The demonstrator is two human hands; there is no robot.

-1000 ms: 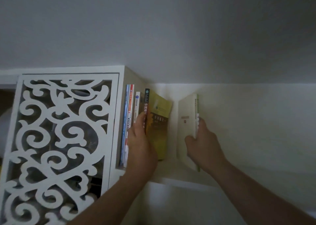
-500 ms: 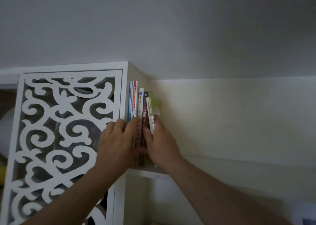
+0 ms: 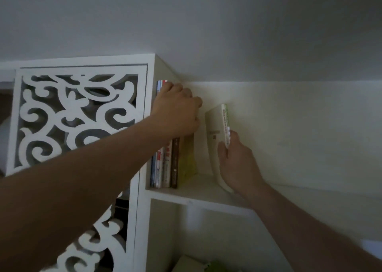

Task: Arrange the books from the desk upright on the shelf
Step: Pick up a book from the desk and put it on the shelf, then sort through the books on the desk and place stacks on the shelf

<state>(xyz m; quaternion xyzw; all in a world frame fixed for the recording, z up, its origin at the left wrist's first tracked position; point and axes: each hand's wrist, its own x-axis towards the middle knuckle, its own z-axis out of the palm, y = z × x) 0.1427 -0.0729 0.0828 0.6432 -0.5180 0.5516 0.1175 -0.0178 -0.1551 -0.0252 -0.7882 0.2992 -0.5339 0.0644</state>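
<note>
Several books [image 3: 173, 166] stand upright at the left end of the white shelf [image 3: 198, 193], against the cabinet side; the outermost one has a yellow-green cover. My left hand [image 3: 177, 110] lies over their top edges with fingers curled round them. A pale cream book [image 3: 215, 135] with a green-edged spine stands apart to the right, leaning slightly. My right hand [image 3: 235, 164] grips it low down, thumb on the cover and fingers on the spine. A gap separates this book from the row.
A white cabinet panel [image 3: 78, 116] with cut-out scrollwork fills the left. The pale wall [image 3: 299, 137] backs the shelf, which runs on to the right. Below the shelf board, something pale and green [image 3: 194, 265] shows at the bottom edge.
Half a second ago both hands pressed the books together in one row. Now my left hand has risen to the books' tops, and my right hand has drawn the cream book out to the right.
</note>
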